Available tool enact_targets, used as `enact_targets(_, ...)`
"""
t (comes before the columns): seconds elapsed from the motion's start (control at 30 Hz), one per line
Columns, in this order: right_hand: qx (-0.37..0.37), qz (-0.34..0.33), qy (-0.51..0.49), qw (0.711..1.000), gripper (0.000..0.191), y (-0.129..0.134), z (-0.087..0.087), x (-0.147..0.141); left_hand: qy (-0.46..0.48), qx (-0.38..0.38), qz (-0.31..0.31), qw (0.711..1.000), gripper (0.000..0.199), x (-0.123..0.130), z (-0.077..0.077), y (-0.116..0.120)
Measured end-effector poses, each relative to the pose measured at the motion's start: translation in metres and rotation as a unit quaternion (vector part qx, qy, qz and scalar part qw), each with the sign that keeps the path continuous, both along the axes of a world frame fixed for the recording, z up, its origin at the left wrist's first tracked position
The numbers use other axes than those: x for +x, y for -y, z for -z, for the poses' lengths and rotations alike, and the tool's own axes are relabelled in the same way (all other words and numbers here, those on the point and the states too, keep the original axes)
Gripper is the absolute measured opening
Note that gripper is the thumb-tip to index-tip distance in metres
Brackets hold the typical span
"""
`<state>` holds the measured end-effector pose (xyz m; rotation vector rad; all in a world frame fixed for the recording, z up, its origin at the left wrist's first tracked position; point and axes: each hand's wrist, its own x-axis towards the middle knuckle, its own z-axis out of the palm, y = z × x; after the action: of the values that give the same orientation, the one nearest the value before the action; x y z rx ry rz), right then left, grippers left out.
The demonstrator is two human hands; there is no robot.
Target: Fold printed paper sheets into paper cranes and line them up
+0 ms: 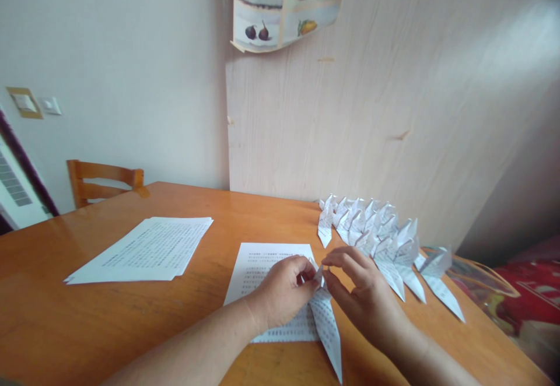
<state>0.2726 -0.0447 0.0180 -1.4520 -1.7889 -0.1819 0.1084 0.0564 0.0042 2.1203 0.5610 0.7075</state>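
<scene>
A folded paper crane (326, 322) made from printed white paper is between my hands, one long pointed wing hanging toward me. My left hand (284, 290) is closed on its upper part with thumb and fingers. My right hand (361, 287) is at the crane's other side, thumb and index finger close to a small folded tip; whether they pinch it or only come near is hard to make out. Under the crane and my left hand lies a flat printed sheet (251, 275). The far wing of the crane is mostly hidden by my left hand.
Rows of similar folded paper cranes (371, 225) stand at the table's back right. A stack of printed sheets (149, 252) lies on the left of the wooden table (39, 298). Behind are a chair (105, 173) and a wall with a fruit picture (284, 7). Red bags (529, 292) sit beyond the right edge.
</scene>
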Motion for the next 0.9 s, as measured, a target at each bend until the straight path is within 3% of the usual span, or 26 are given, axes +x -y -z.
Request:
enact_targets(0.13, 0.018, 0.029, 0.076, 0.997, 0.016, 0.0012, -0.0041, -0.0006, 0.005, -0.003, 0.004, 1.000, 0.012, -0.0001, -0.0008, 0.0014)
enact_targets(0.57, 0.031, 0.080, 0.180, 0.980, 0.017, 0.0040, -0.0041, 0.0018, 0.006, 0.010, -0.003, 1.000, 0.013, 0.0001, 0.0027, 0.0012)
enact_targets(0.9, 0.042, 0.091, 0.193, 0.976, 0.020, 0.0088, -0.0096, -0.0004, 0.008, 0.012, 0.011, 1.000, 0.013, 0.0005, 0.0022, 0.0004)
